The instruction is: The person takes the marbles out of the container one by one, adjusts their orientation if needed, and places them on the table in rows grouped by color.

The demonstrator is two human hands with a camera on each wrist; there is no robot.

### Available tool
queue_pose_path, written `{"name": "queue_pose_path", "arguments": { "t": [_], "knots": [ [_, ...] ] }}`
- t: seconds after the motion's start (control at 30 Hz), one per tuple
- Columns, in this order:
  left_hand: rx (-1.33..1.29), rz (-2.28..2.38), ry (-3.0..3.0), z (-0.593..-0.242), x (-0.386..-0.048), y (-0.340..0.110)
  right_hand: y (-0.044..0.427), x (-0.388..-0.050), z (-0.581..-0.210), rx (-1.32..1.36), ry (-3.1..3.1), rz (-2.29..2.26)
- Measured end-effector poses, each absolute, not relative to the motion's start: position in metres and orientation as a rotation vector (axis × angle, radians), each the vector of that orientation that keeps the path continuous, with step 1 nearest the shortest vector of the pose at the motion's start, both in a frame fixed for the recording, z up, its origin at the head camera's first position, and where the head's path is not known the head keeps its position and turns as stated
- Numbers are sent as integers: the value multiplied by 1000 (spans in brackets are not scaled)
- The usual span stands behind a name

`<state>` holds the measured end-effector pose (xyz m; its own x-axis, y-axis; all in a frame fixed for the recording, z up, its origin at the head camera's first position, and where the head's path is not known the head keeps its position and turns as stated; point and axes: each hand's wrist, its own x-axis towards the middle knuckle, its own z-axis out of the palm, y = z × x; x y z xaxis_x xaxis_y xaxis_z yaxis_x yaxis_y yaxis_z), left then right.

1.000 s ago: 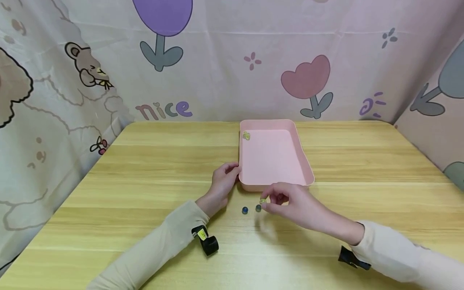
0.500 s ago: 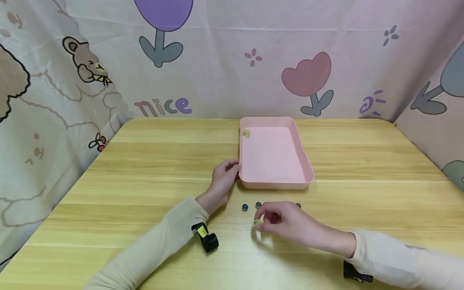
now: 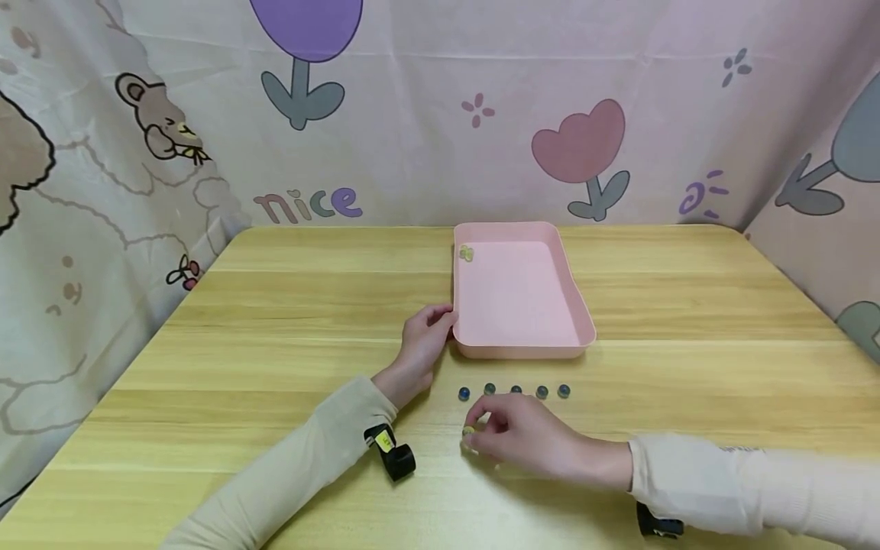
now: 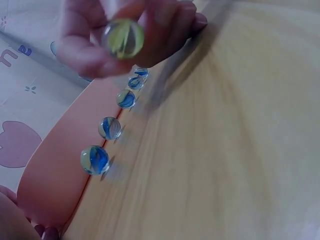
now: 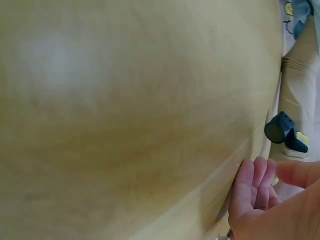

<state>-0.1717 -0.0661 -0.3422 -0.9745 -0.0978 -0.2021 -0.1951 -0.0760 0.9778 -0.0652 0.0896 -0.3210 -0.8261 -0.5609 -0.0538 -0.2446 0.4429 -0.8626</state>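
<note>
Between thumb and fingertips, my right hand pinches a yellow-green glass marble, held just above the tabletop. A row of several blue-swirled marbles lies on the table along the near side of the pink tray; the right hand is in front of this row and partly covers one of them. At the tray's near left corner, my left hand grips the side wall. A small cluster of yellow-green marbles sits in the tray's far left corner. In the right wrist view the pinched marble is mostly hidden by fingers.
The wooden table runs back to a printed curtain, which also hangs along both sides. A black wrist camera is strapped to the left sleeve, and another to the right one.
My right hand has moved toward me and to the left with the yellow-green marble, uncovering more of the blue row. The left hand and tray stay in place.
</note>
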Motion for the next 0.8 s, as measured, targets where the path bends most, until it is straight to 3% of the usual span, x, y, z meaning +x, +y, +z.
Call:
{"name": "queue_pose_path", "arguments": {
  "t": [0.8],
  "knots": [
    [-296, 2238, 2097, -342, -170, -67, 78, -76, -326, -619, 2326, -1330]
  ]
}}
